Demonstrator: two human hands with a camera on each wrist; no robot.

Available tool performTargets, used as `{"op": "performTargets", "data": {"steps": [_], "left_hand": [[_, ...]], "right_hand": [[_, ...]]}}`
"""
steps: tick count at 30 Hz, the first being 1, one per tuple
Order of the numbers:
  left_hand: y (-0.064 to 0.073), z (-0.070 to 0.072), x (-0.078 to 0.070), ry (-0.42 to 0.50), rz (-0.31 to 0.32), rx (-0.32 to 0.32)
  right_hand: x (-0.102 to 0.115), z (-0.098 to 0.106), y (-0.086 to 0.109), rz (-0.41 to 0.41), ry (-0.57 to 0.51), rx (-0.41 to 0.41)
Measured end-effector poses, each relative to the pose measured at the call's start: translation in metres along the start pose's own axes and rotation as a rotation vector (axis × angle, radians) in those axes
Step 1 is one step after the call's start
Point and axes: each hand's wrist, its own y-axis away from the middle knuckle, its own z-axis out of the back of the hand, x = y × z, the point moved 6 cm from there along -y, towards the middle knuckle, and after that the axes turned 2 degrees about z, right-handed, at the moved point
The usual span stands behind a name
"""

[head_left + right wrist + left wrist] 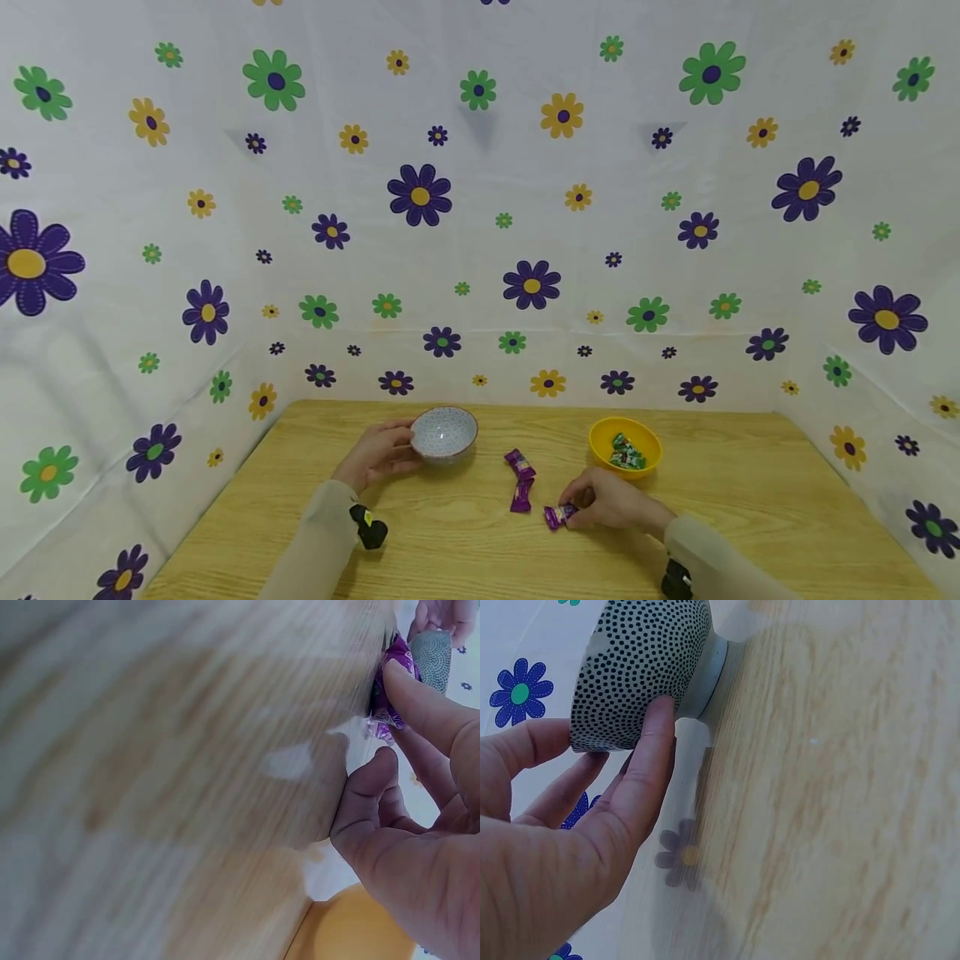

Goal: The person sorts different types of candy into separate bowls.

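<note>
Left sleeve [318, 529] at seven o'clock leads to the left hand [381, 454] gripping a patterned bowl [444, 442], two purple sweets [522, 495] lie toward half past five, and at five the right hand [611, 500] pinches a third sweet [556, 517] near a yellow bowl [643, 432].

Glazed bowl [444, 437], shiny wrapper [555, 517], wood-grain table [465, 554]

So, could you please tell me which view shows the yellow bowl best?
The head view: it shows the yellow bowl, rim and inside, with green candies in it. The right wrist view catches only part of its outside, partly behind the right hand; the left wrist view misses it.
</note>
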Motion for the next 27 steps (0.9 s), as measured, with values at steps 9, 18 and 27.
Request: {"op": "performTargets", "data": {"steps": [9, 18, 27], "left_hand": [[-0.0016, -0.0007, -0.0005, 0.016, 0.002, -0.001], [-0.0029, -0.0038, -0.0008, 0.027, 0.008, 0.005], [0.0016, -0.0029, 0.0026, 0.040, -0.009, 0.038]], "right_hand": [[-0.0003, 0.0008, 0.0001, -0.008, 0.039, 0.010], [-0.0008, 0.0007, 0.0026, -0.008, 0.020, 0.000], [-0.0013, 0.0031, -0.0013, -0.036, 0.032, -0.019]]}}
